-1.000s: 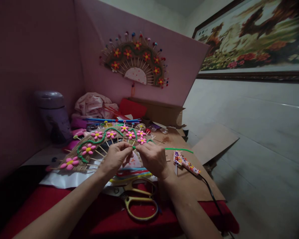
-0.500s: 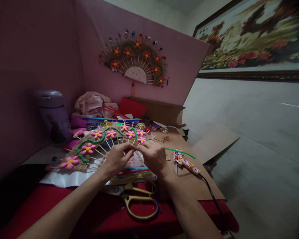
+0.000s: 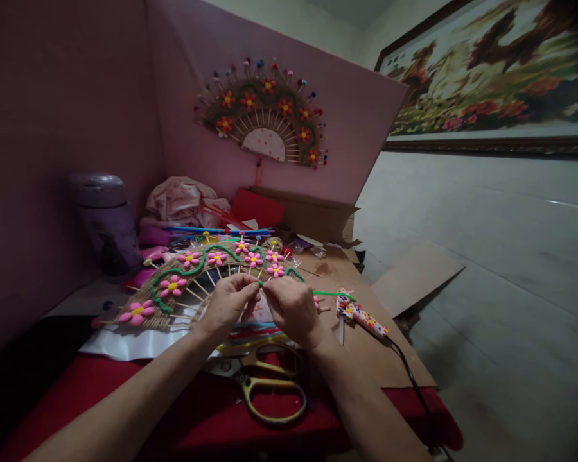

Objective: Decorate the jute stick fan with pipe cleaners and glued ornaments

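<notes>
Pinching a green fuzzy stem [image 3: 334, 294] over the flowered fan [image 3: 154, 319], fingertips of the left hand [image 3: 226, 305] and right hand [image 3: 293, 308] nearly meet; right of the fan, its loose end could snag the glue gun [image 3: 366, 319] if tugged.

Scissors [image 3: 272, 382] before fan [image 3: 173, 282] | glue gun [image 3: 361, 314] right | bottle [image 3: 105, 224] left

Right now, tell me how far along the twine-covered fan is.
Looks done: pink flowers and wavy green trim sit on the twine-covered fan.
In hand: the left hand and right hand pinch a green pipe cleaner, its long end apparently running out to the right.
Probably left: attaching that piece, since it is in the fingers and the hot glue gun lies on the cardboard.
</notes>
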The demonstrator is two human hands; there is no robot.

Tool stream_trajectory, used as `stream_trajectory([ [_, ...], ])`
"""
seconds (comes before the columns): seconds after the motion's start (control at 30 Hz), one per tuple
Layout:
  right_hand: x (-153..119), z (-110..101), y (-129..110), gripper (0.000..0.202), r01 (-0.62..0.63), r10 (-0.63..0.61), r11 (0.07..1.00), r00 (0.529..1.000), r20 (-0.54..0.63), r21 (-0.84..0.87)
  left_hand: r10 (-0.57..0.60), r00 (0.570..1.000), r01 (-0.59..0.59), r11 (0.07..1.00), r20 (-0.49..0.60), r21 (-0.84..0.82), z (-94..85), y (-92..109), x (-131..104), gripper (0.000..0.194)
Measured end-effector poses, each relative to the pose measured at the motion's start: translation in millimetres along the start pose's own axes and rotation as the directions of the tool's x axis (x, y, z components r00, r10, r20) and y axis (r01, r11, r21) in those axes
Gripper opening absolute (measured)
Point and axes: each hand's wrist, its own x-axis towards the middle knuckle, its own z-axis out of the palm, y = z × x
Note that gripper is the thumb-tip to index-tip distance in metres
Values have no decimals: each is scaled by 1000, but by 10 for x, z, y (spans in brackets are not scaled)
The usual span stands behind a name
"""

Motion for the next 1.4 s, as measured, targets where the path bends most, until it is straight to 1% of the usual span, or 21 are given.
stream_trajectory([
  [0.07, 5, 14, -31, 19, 0, 0, 1000, 1000, -1, -31, -18, 999, 14, 995, -32, -95, 37, -27, -7, 22],
  [0.13, 7, 14, -46, 19, -3, 3, 998, 1000, 2, -67, -21, 998, 14, 992, -56, -122, 59, -39, -15, 23],
  [0.23, 7, -8, -29, 15, -34, 34, 989, 999, -2, -145, 18, 998, -19, 1000, -61, -16, 55, -21, -23, 23],
  [0.3, 5, -26, 2, 13, -46, 44, 979, 999, -16, -201, 51, 998, -49, 996, -24, 78, 31, 5, -20, 22],
  [0.37, 6, -36, 38, 13, -21, 15, 973, 999, -28, -229, 65, 998, -67, 986, 16, 151, 0, 31, -10, 21],
  [0.47, 13, -43, 85, 16, 46, -54, 979, 998, -36, -201, 26, 996, -43, 975, 80, 217, -45, 52, 8, 20],
  [0.53, 17, -49, 104, 17, 69, -75, 986, 996, -39, -149, -3, 994, -21, 974, 109, 224, -65, 53, 17, 20],
  [0.6, 18, -58, 112, 17, 64, -68, 994, 997, -46, -91, -26, 993, 5, 983, 112, 183, -71, 49, 22, 20],
  [0.67, 15, -64, 105, 16, 47, -48, 998, 997, -55, -30, -46, 994, 37, 995, 97, 95, -61, 44, 24, 20],
  [0.77, 7, -44, 59, 15, 21, -18, 999, 998, -65, 43, -67, 997, 69, 996, 36, -62, -22, 37, 22, 21],
  [0.9, -1, 29, -32, 15, -4, 7, 998, 998, -62, 55, -139, 987, 116, 964, -81, -240, 40, 11, 3, 22],
  [0.97, -5, 56, -54, 17, -15, 17, 999, 998, -55, 30, -142, 984, 108, 957, -110, -269, 54, -12, -5, 22],
  [1.0, -8, 60, -55, 17, -20, 21, 1000, 998, -51, 13, -118, 986, 86, 963, -114, -254, 55, -25, -5, 22],
  [1.07, -11, 53, -37, 15, -29, 27, 999, 999, -44, -37, -43, 994, 26, 986, -103, -167, 42, -45, 1, 22],
  [1.17, -9, 25, 12, 14, -35, 29, 989, 999, -46, -140, 50, 996, -46, 997, -73, 60, 5, -42, 17, 21],
  [1.23, -3, 13, 44, 14, -14, 7, 983, 999, -41, -181, 115, 993, -103, 966, -37, 237, -17, -19, 20, 18],
  [1.3, 3, 9, 67, 13, 19, -25, 982, 999, -31, -189, 170, 985, -164, 908, 18, 385, -33, 10, 17, 16],
  [1.4, 7, 7, 91, 13, 32, -41, 982, 998, -42, -186, 204, 976, -215, 836, 78, 505, -51, 36, 10, 14],
])
